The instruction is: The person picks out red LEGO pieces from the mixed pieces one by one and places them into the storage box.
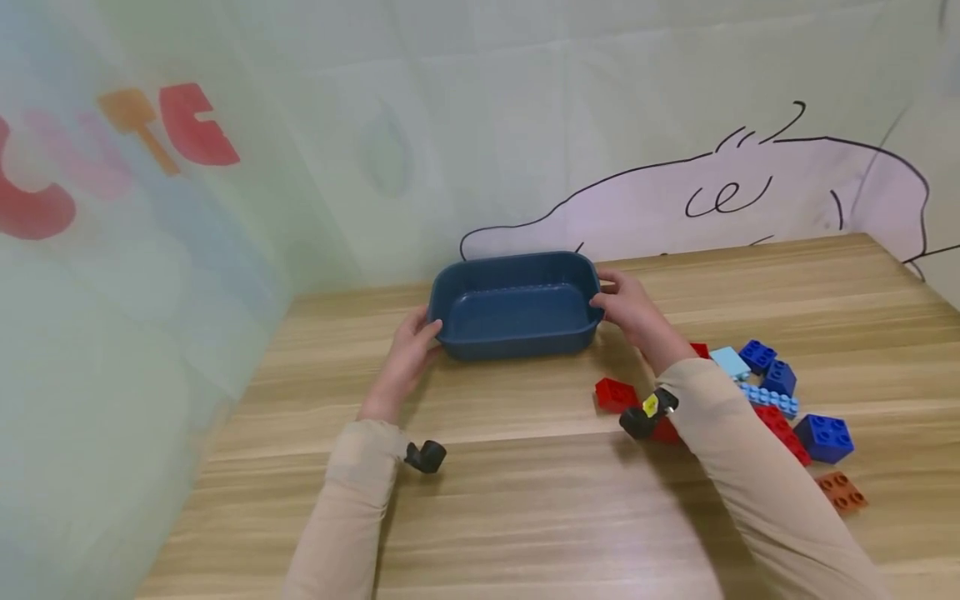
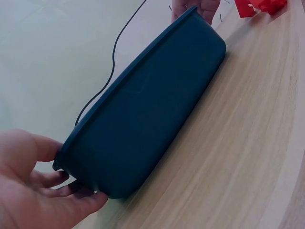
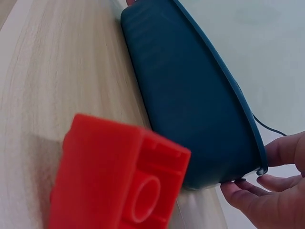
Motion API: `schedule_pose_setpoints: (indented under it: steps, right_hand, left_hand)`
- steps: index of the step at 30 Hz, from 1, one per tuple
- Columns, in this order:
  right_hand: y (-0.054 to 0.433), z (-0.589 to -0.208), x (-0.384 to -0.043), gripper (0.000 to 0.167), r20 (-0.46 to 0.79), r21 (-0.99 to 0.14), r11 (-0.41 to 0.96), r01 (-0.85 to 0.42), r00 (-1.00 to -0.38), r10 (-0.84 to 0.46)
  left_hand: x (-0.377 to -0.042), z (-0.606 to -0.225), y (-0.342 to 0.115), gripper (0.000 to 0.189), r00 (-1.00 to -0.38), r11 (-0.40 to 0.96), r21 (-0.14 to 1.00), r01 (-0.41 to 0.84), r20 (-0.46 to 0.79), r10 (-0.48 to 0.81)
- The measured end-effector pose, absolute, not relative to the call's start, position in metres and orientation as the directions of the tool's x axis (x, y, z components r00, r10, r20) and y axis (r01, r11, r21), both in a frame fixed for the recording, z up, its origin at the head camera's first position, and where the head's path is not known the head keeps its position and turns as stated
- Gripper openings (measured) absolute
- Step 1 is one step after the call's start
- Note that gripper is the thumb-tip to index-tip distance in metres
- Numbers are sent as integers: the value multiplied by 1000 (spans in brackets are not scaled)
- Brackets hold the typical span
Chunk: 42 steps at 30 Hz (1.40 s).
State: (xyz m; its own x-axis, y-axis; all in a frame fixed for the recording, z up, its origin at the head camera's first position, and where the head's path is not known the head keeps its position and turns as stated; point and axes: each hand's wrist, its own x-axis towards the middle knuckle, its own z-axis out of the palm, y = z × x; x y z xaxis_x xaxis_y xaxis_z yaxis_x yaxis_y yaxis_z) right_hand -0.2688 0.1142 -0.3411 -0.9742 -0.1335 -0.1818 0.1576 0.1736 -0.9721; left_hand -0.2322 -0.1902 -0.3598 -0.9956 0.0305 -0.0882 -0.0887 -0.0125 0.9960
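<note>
A dark blue rectangular plastic basin (image 1: 517, 346) with rounded corners stands near the back of the wooden table, and its bare inner floor faces up in the head view. My left hand (image 1: 405, 354) grips its left end, thumb at the rim and other fingers lower on the wall and by the base. At the opposite end, my right hand (image 1: 633, 312) holds the rim the same way. The right wrist view shows those fingers (image 3: 233, 193) reaching the basin's lower edge. Whether the base fully touches the table is unclear.
Toy building bricks lie right of the basin: a red brick (image 1: 615, 395) near my right wrist, a light blue brick (image 1: 770, 399), a dark blue brick (image 1: 824, 437), an orange brick (image 1: 842, 492) and several others. A printed curtain (image 1: 420, 125) hangs behind the table (image 1: 487, 517).
</note>
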Motion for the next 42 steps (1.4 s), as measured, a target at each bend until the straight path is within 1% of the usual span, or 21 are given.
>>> schedule_pose_setpoints:
  steps: [4, 12, 21, 27, 35, 42]
  right_hand:
    - [115, -339, -269, 53, -180, -971, 183, 153, -973, -142]
    - [115, -339, -268, 54, -185, -969, 192, 153, -969, -163]
    - [113, -339, -261, 56, -209, -962, 220, 164, -957, -201]
    - [111, -340, -256, 58, -200, -963, 226, 147, -952, -231]
    - [107, -341, -242, 59, -194, -952, 282, 120, -948, -253]
    - [110, -343, -225, 61, -184, -948, 302, 96, -943, -278]
  left_hand:
    - [-233, -360, -190, 43, -996, -3, 996, -85, -85, 33]
    - [-232, -361, -193, 47, -996, 5, 998, -69, -69, 62]
    - [-224, -358, -200, 49, -994, 35, 998, -61, -64, 93]
    - [-217, -358, -206, 53, -992, 47, 997, -60, -65, 109]
    - [-205, -356, -216, 53, -983, 126, 990, -61, -81, 162]
    - [-185, -354, -219, 52, -981, 225, 972, -70, -108, 161]
